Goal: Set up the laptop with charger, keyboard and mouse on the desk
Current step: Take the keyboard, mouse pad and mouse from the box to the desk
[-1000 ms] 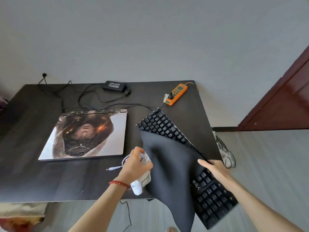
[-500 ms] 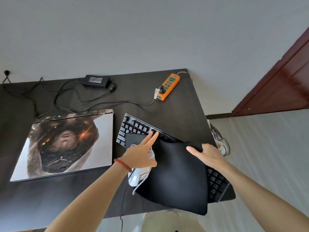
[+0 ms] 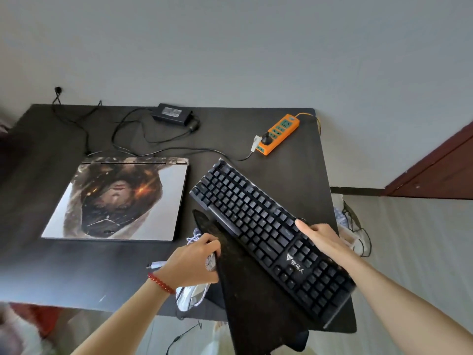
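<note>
At centre left of the frame a closed laptop with a printed picture on its lid (image 3: 115,201) lies flat on the dark rectangular desk (image 3: 38,265). Above it, at upper centre, sits the black charger brick (image 3: 172,114), its cable trailing right to the orange power strip (image 3: 279,134). Lower centre, the left hand (image 3: 193,263) grips a white corded mouse (image 3: 190,295) and the edge of a black fabric mouse pad (image 3: 256,303). To the right, the black keyboard (image 3: 268,239) lies diagonally over the pad; the right hand (image 3: 322,239) holds its far edge, thumb on the keys.
</note>
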Available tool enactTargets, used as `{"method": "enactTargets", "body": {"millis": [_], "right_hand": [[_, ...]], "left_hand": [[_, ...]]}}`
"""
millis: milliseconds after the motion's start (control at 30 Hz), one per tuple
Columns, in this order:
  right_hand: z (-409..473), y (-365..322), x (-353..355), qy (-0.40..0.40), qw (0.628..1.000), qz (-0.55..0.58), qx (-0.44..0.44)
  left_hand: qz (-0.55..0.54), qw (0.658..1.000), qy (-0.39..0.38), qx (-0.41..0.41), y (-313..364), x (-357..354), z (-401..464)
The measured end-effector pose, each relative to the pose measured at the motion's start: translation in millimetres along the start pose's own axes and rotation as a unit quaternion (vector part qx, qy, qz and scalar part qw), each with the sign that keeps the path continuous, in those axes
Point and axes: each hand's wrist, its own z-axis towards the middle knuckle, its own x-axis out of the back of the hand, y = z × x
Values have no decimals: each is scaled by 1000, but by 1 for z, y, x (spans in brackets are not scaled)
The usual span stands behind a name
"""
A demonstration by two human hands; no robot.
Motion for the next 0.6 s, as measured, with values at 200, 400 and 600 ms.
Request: {"method": "enactTargets", "body": {"millis": [200, 400, 600], "right_hand": [[-4, 1, -20, -10, 985, 155, -76], [-42, -16, -46, -24, 969, 216, -120], [-90, -24, -85, 8, 959, 259, -118]], "left_hand": [[-29, 998, 37, 51, -9, -1, -31], [-3, 997, 46, 65, -21, -1, -66], [16, 998, 56, 22, -46, -7, -102]]}}
